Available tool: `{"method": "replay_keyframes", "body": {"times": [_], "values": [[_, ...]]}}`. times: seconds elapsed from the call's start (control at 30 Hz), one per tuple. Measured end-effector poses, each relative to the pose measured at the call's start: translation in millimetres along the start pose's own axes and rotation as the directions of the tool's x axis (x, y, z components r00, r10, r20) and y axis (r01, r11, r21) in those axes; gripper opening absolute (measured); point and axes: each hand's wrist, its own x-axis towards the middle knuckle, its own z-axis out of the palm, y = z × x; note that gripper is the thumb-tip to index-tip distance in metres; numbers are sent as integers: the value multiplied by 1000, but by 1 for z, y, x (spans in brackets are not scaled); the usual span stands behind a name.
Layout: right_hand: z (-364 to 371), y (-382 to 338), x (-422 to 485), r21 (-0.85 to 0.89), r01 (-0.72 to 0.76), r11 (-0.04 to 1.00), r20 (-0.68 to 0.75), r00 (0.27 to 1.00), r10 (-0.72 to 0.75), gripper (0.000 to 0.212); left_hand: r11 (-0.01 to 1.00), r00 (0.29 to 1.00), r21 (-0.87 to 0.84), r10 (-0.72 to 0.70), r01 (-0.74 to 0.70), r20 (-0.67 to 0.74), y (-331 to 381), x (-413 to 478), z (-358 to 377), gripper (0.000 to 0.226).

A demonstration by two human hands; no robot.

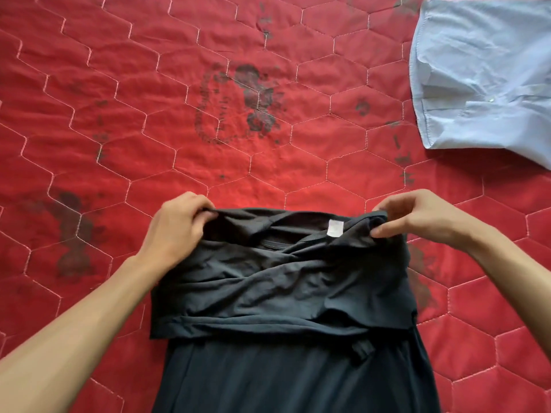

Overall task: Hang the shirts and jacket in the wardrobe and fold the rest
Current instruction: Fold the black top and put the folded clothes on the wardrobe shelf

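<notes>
The fingers (196,204) of the left hand (179,231) are curled over the far left corner of a crumpled black jersey garment (277,281), and the fabric is pinched between them and the thumb. The far right corner of the same folded edge is pinched between the thumb and the bent fingers (396,202) of the right hand (420,217). Between the two grips the edge is drawn into slack diagonal creases. A small white rectangular label (334,228) is seen just inside that edge, nearer the right fingers than the left.

Below the fingers, towards the person, the garment is doubled back on itself in a rumpled band. Its smoother lower length is spread flat down to the bottom border of the view. Both bare forearms are stretched in from the lower corners.

Everything is laid on a red quilted bedspread (149,114), stitched in pale hexagons and marked with faded dark prints. Well beyond the right fingers, at the far right, a pale blue woven shirt (483,84) is lying crumpled on the bedspread, apart from the black garment.
</notes>
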Motion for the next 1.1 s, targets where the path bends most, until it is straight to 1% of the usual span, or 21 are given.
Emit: {"method": "replay_keyframes", "body": {"times": [0.03, 0.1, 0.13, 0.2, 0.27, 0.3, 0.37, 0.4, 0.47, 0.53, 0.6, 0.67, 0.73, 0.8, 0.83, 0.87, 0.9, 0.97, 1.03, 1.1], "values": [[-3, 5, 1, -11, 8, 1000, -53, 999, -8, 25, 992, 992, -76, -108, 104, -62, -1, 4, -3, 5], [-9, 12, 4, -47, 38, 998, -158, 986, -45, 36, 946, 942, -190, -295, 264, -160, -2, 12, -14, 6], [-11, 15, 6, -93, 72, 993, -221, 971, -91, 40, 928, 918, -209, -347, 307, -192, -4, 16, -19, 6], [-13, 17, 11, -203, 128, 971, -367, 909, -197, 38, 914, 892, -188, -395, 359, -218, -9, 23, -27, 8], [-14, 17, 16, -205, 146, 968, -484, 844, -230, 28, 908, 893, -113, -418, 404, -167, -18, 27, -28, 10], [-12, 18, 18, -195, 144, 970, -498, 838, -224, 22, 905, 898, -49, -425, 422, -113, -22, 27, -26, 12], [-2, 21, 20, -229, 92, 969, -424, 887, -185, 14, 900, 902, 60, -431, 431, -19, -24, 22, -21, 15], [6, 24, 19, -265, 55, 963, -370, 916, -154, 16, 905, 909, 90, -417, 415, -5, -23, 17, -18, 17], [24, 32, 16, -313, 14, 950, -323, 939, -121, 23, 922, 932, 140, -363, 362, -17, -17, 6, -14, 24], [37, 38, 11, -305, -3, 952, -340, 935, -105, 25, 935, 951, 176, -307, 306, -24, -12, -6, -11, 27], [43, 44, 9, -338, -45, 940, -349, 934, -81, 21, 945, 969, 217, -247, 244, -12, -14, -18, -11, 27], [42, 48, 6, -347, -79, 935, -426, 901, -82, 13, 947, 972, 226, -233, 229, -6, -21, -24, -13, 19], [32, 53, 1, -250, -106, 963, -591, 804, -65, 7, 948, 960, 151, -276, 281, -55, -29, -22, -19, 10], [21, 60, -8, -117, -136, 984, -725, 689, 9, 10, 943, 940, 79, -310, 323, -142, -35, -16, -27, 7], [16, 65, -11, -64, -152, 986, -756, 653, 51, 11, 940, 932, 68, -318, 333, -175, -35, -13, -30, 7], [14, 70, -13, -33, -170, 985, -764, 639, 85, 11, 939, 927, 64, -321, 339, -192, -36, -9, -32, 6], [13, 73, -15, -16, -192, 981, -755, 646, 114, 10, 937, 926, 65, -328, 344, -186, -36, -6, -31, 5], [18, 77, -16, -8, -223, 975, -711, 687, 151, 11, 919, 920, 84, -374, 384, -116, -36, -1, -26, 8], [25, 79, -19, 20, -199, 980, -666, 728, 162, 18, 903, 908, 94, -416, 418, -43, -37, -4, -20, 21], [34, 84, -27, 57, -164, 985, -661, 733, 160, 24, 904, 909, 103, -415, 415, -27, -35, -22, -14, 36]]}}
